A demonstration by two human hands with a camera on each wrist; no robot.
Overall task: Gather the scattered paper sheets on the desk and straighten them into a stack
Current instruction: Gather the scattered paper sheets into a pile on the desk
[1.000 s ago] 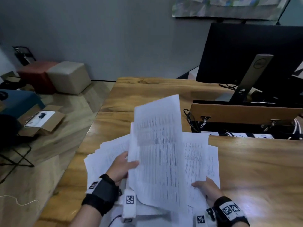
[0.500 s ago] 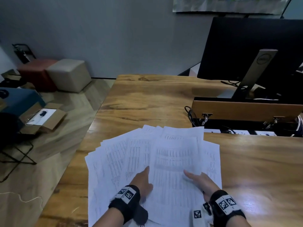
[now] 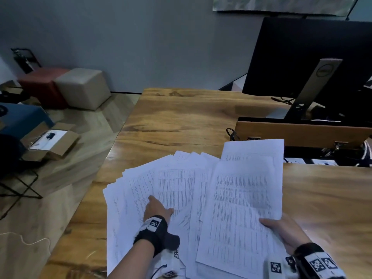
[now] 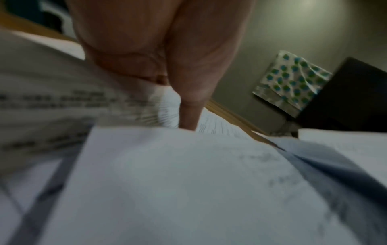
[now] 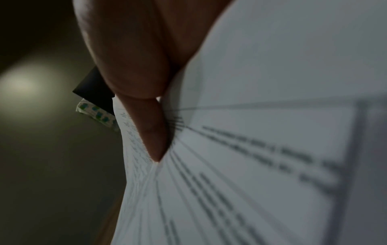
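Observation:
White printed paper sheets (image 3: pixel 141 188) lie fanned out on the wooden desk (image 3: pixel 181 121) in front of me. My right hand (image 3: pixel 281 228) grips a batch of sheets (image 3: pixel 241 208) at its lower right edge, thumb on top, and holds it to the right of the fan. The right wrist view shows the thumb (image 5: pixel 142 116) pressed on these sheets (image 5: pixel 251 149). My left hand (image 3: pixel 158 208) rests on the fanned sheets with its thumb spread. In the left wrist view a straight finger (image 4: pixel 188 112) slips behind the edge of a sheet (image 4: pixel 167 182), and its tip is hidden.
A black monitor (image 3: pixel 302 57) on a stand sits at the back right behind a wooden riser (image 3: pixel 302 131) with cables. The desk's left edge drops to the floor, where two cube stools (image 3: pixel 80 87) and an open cardboard box (image 3: pixel 50 141) stand.
The sheet my left hand held upright was laid on the pile. My right hand then took hold of a batch and shifted it right, while the left hand moved onto the fan.

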